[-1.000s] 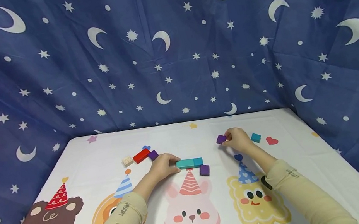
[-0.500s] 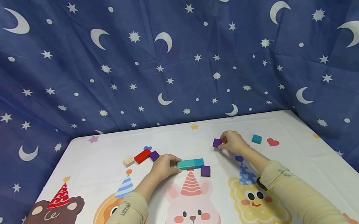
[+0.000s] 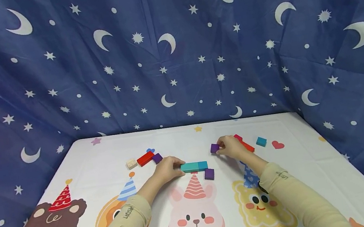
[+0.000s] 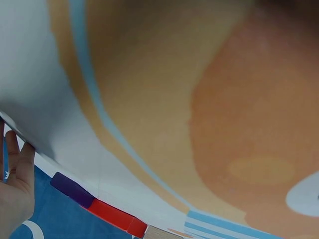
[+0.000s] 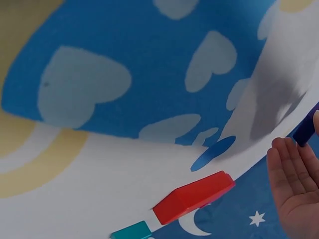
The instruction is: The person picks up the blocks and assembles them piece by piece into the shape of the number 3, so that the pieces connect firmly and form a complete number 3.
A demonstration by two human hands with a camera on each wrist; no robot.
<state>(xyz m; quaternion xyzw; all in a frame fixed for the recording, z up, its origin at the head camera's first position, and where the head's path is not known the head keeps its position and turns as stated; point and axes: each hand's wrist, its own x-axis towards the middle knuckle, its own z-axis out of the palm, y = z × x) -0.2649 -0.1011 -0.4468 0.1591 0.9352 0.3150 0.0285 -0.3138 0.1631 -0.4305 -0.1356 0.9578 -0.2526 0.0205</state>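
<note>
My left hand (image 3: 167, 170) holds the left end of a long teal block (image 3: 189, 167) between thumb and fingers. A shorter blue block (image 3: 203, 165) sits flush against that block's right end, and a flat purple block (image 3: 209, 174) lies just below it. Off to the right, my right hand (image 3: 230, 147) pinches another purple block (image 3: 214, 148) at its fingertips; the right wrist view catches part of this purple block (image 5: 305, 130) at its edge. In the left wrist view, my left hand (image 4: 19, 186) shows only partly, and what it grips is hidden.
Behind the left hand lie a purple block (image 3: 157, 158), a red block (image 3: 145, 158) and a speckled cream block (image 3: 131, 163). Beyond the right hand are red pieces (image 3: 248, 147), partly covered, and a teal block (image 3: 261, 141). A starry blue curtain (image 3: 182, 69) borders the printed white tablecloth (image 3: 178, 138).
My right hand has moved left and slightly nearer with the purple block, uncovering the red pieces behind it. My left hand stays at the teal block. The head view has shifted slightly.
</note>
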